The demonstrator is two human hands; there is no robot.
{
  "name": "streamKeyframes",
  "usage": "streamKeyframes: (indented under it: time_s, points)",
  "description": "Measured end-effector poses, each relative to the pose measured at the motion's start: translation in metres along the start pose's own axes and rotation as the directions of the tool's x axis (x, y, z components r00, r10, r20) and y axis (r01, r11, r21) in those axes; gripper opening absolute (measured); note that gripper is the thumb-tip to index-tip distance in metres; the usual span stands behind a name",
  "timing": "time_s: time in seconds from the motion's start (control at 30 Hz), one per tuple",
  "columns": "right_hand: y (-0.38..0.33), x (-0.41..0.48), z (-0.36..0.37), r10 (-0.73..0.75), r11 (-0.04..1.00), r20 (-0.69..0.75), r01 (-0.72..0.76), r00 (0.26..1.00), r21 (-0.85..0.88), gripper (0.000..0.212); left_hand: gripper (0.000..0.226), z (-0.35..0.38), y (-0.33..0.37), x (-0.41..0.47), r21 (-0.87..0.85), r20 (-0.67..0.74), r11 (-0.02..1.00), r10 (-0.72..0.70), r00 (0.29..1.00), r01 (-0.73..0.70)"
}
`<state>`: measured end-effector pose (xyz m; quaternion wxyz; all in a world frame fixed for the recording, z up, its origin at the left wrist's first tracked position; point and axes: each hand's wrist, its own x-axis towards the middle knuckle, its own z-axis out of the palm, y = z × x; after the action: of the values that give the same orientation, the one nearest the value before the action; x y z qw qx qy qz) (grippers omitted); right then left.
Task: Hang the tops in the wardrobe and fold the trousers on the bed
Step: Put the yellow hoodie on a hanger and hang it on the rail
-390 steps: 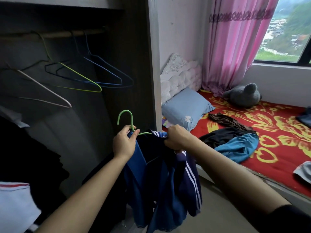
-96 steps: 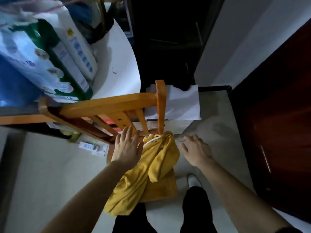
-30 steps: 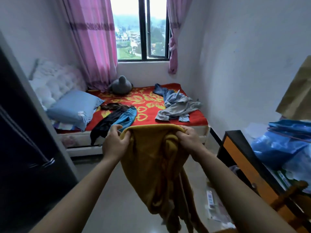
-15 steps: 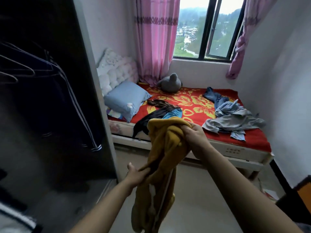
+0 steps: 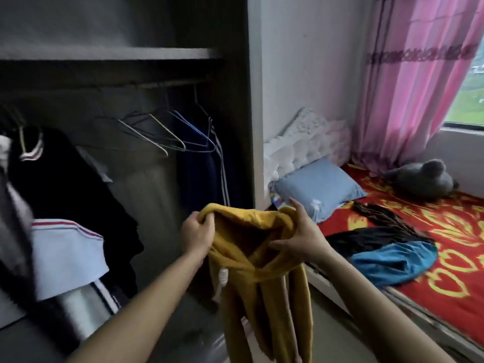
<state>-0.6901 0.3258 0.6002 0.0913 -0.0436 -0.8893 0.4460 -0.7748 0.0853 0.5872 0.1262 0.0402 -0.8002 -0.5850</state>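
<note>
I hold the yellow hoodie (image 5: 251, 260) up in front of me with both hands, spreading its opening between them. My left hand (image 5: 196, 235) grips the left edge of the cloth, fingers curled over the rim and bunching it. My right hand (image 5: 301, 237) holds the opposite edge: the thumb reaches across into the opening, the fingers wrap behind a gathered fold, and the forefinger sticks up. The rest of the hoodie hangs straight down below my hands, with a white drawstring (image 5: 222, 277) dangling just under my left hand. Beyond and above my left hand stands the open wardrobe (image 5: 104, 52), where several bare wire hangers (image 5: 157, 137) hang on the rail (image 5: 157, 83) beside a navy striped top (image 5: 204, 174). Further to the left of that hand hang a black garment (image 5: 65, 179) and a white one with a red stripe (image 5: 65, 252). To the right of my right hand is the bed (image 5: 458, 231) with its red and yellow cover. On it, a blue pillow (image 5: 318, 187) lies just beyond my fingers, a black garment and a blue garment (image 5: 392, 258) lie heaped near my wrist, and a grey plush toy (image 5: 421, 179) sits further off by the pink curtain (image 5: 419, 74).
</note>
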Motion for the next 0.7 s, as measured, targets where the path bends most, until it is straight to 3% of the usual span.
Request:
streamKeyframes:
  time_s: [0.13, 0.23, 0.33, 0.43, 0.6, 0.7]
  points:
    - [-0.013, 0.065, 0.048, -0.218, 0.974, -0.071, 0.214, 0.973, -0.069, 0.045, 0.014, -0.037, 0.01, 0.038, 0.14, -0.029, 0.969, 0.209, 0.978, -0.203]
    - [-0.036, 0.109, 0.079, -0.258, 0.966, -0.102, 0.255, 0.961, -0.04, 0.019, 0.021, -0.064, 0.003, 0.071, 0.223, -0.065, 0.94, 0.278, 0.958, -0.258]
    - [-0.062, 0.148, 0.108, -0.243, 0.97, -0.128, 0.239, 0.961, -0.043, 0.034, 0.03, -0.088, -0.013, 0.113, 0.193, -0.18, 0.963, 0.224, 0.958, -0.189]
    - [-0.088, 0.189, 0.139, -0.202, 0.971, -0.066, 0.191, 0.977, -0.142, 0.044, 0.051, -0.105, -0.03, 0.161, 0.027, -0.279, 0.999, 0.03, 0.96, -0.023]
    - [-0.133, 0.244, 0.19, -0.217, 0.875, -0.024, 0.183, 0.976, -0.449, 0.053, 0.055, -0.123, -0.044, 0.242, -0.086, -0.313, 0.992, -0.112, 0.943, 0.089]
    - [-0.152, 0.271, 0.207, -0.232, 0.875, -0.102, 0.162, 0.967, -0.456, 0.051, 0.054, -0.128, -0.049, 0.283, -0.134, -0.306, 0.986, -0.137, 0.942, 0.1]
